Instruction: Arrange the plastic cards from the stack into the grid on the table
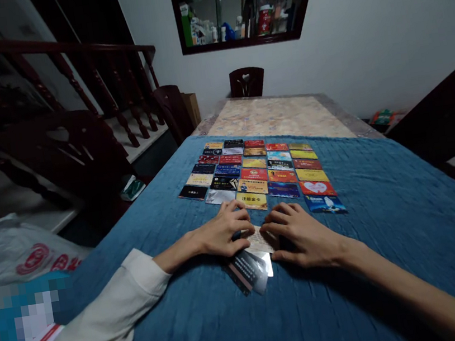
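Note:
My left hand (225,230) and my right hand (299,233) meet over the near part of the cloth. Between them is a pale plastic card (258,241) with small print, its ends partly hidden under my fingers. The curved fingers of both hands grip it at the sides. Below it, a loose fan of cards lies face down, with a dark grey card (247,269) on view and a shiny silvery edge next to it. Just beyond my fingers, a yellow card (252,200) ends one column of a neat array of several colourful cards.
A blue cloth (166,218) covers the near table; a patterned tabletop (274,116) shows beyond. Chairs stand around, one at the far end (247,82). To the left are a wooden railing (45,52) and a white plastic bag (22,250). A glass-shelved cabinet (241,44) is set in the wall.

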`<state>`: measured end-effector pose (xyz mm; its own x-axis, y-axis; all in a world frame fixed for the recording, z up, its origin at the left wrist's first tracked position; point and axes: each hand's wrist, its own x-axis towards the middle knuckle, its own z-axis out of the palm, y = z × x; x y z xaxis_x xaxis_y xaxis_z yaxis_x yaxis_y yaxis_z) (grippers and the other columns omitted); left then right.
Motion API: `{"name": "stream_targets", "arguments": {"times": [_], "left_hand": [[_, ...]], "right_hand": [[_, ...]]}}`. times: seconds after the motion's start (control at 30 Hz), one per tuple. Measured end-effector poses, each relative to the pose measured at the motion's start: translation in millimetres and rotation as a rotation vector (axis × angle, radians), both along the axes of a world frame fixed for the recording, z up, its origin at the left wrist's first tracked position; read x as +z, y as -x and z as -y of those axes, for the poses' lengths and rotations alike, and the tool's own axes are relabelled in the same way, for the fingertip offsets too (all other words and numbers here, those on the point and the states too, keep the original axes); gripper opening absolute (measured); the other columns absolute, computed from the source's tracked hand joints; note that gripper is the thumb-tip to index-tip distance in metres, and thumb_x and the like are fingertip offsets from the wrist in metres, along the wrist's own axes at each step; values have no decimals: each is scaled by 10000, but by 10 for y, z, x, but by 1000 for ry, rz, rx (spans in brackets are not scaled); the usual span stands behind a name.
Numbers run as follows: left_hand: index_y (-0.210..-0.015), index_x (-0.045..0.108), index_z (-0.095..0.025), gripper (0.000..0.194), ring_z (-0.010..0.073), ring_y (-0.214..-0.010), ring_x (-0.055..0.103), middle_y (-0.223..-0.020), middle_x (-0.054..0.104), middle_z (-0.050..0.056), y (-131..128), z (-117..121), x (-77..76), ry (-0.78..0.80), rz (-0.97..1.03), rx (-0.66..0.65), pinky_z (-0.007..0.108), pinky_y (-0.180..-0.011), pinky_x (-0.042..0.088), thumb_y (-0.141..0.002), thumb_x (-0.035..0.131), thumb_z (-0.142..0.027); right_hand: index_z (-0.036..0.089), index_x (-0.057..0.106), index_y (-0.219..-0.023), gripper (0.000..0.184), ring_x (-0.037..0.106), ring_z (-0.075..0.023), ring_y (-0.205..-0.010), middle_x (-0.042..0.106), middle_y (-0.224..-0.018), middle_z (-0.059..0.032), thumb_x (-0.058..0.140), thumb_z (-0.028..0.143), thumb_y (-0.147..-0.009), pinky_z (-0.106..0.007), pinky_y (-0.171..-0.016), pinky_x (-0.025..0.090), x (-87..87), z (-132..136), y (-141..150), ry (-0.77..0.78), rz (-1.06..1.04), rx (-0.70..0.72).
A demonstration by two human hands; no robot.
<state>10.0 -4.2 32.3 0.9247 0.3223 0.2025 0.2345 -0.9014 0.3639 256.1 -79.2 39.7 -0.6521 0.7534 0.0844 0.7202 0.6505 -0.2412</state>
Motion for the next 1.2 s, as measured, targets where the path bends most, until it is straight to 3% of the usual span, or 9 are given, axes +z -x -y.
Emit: {"name": "stream_targets", "arguments": {"times": [0.2, 0.37, 0.57, 0.77, 0.97, 1.2], "left_hand": [[-1010, 710, -191, 155, 305, -1246, 447, -1116, 652, 87, 6, -6, -6, 14, 11, -6, 513, -1088, 356, -870, 707, -258], [-1058, 716, -200, 229, 312, -1252, 458, -1113, 681, 86, 12, -19, -13, 39, 34, -5, 527, -1106, 346, -847, 717, -291], [-1042, 725, -202, 193, 291, -1254, 483, -1053, 730, 67, 23, -43, -18, 103, 83, 38, 490, -1108, 369, -858, 669, -182], [-1049, 728, -187, 234, 252, -1198, 546, -1021, 720, 75, 7, -89, -75, 132, 185, 98, 423, -1049, 466, -918, 554, -102], [-1109, 724, -203, 259, 236, -1126, 600, -1105, 673, 84, -14, -102, -129, 167, 244, 194, 424, -1009, 518, -906, 591, -115], [-1257, 679, -237, 409, 231, -1155, 591, -1187, 628, 84, -5, -128, -193, 198, 258, 210, 427, -1037, 510, -882, 605, -89]], "right_hand": [[213, 668, -1159, 319, 518, -300, -1074, 666, -1115, -114, 623, 404, -908, -488, -919, 396, -13, 3, 5, -28, -10, 7], [215, 689, -1040, 192, 538, -270, -1036, 691, -1014, -83, 572, 304, -917, -465, -933, 400, 18, -3, -2, -57, -58, 36], [223, 718, -1096, 277, 579, -253, -994, 728, -935, -82, 469, 312, -1015, -433, -891, 444, 18, -39, -20, -116, -124, 22], [220, 728, -1059, 307, 622, -235, -906, 731, -840, -71, 426, 269, -1045, -389, -806, 476, -138, -127, -54, -254, -165, -46], [231, 696, -1140, 247, 650, -235, -920, 759, -966, -88, 495, 202, -998, -383, -789, 486, -263, -184, -103, -305, -203, -115], [221, 582, -1322, 405, 640, -254, -999, 735, -1099, -115, 506, 157, -929, -399, -834, 495, -296, -170, -102, -243, -212, -180]]}}
